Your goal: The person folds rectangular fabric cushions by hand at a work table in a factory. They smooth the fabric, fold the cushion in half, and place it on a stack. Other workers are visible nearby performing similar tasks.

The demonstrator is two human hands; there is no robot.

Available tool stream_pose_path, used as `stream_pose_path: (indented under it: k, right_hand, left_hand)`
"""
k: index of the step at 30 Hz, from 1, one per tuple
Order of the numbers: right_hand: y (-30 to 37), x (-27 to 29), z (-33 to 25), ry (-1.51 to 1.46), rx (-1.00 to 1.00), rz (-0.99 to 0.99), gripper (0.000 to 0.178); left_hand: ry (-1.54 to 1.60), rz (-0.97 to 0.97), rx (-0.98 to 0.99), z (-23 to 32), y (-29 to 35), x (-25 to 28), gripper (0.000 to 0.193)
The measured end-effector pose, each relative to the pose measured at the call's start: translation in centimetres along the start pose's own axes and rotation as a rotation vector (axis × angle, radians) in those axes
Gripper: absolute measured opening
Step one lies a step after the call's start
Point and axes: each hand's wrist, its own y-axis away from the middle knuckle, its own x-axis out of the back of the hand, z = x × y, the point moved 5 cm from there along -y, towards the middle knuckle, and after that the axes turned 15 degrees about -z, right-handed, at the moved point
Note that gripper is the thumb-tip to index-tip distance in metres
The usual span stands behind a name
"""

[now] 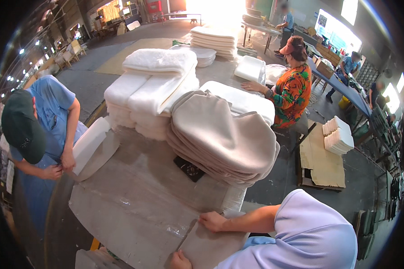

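At the table's near edge lies a flat grey-beige fabric cover (211, 246). My right hand (213, 221) has its fingers closed on the cover's far edge. Low in the picture, my left hand (180, 261) is closed at the cover's left edge, partly cut off by the frame. Beyond them rises a pile of similar grey-beige covers (220, 134), draped over one another. A dark flat item (188, 168) with a pattern sticks out from beside that pile.
Thick white padding (152, 85) is stacked behind the covers on the plastic-covered table (134, 193). At left, a co-worker in a dark cap (24, 125) handles a white pad and grey cover. Another in an orange patterned top (294, 94) touches the table's far right side.
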Motion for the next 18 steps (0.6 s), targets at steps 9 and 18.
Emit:
stream_pose_path:
  k: [9, 18]
  right_hand:
    - [-1.0, 0.2, 0.4, 0.164, 0.15, 0.086, 0.036]
    - [-0.8, 0.1, 0.5, 0.103, 0.019, 0.021, 0.039]
  left_hand:
    - [0.222, 0.008, -0.093, -1.8, 1.4, 0.9, 0.031]
    - [0.038, 0.041, -0.023, -2.8, 2.1, 0.5, 0.032]
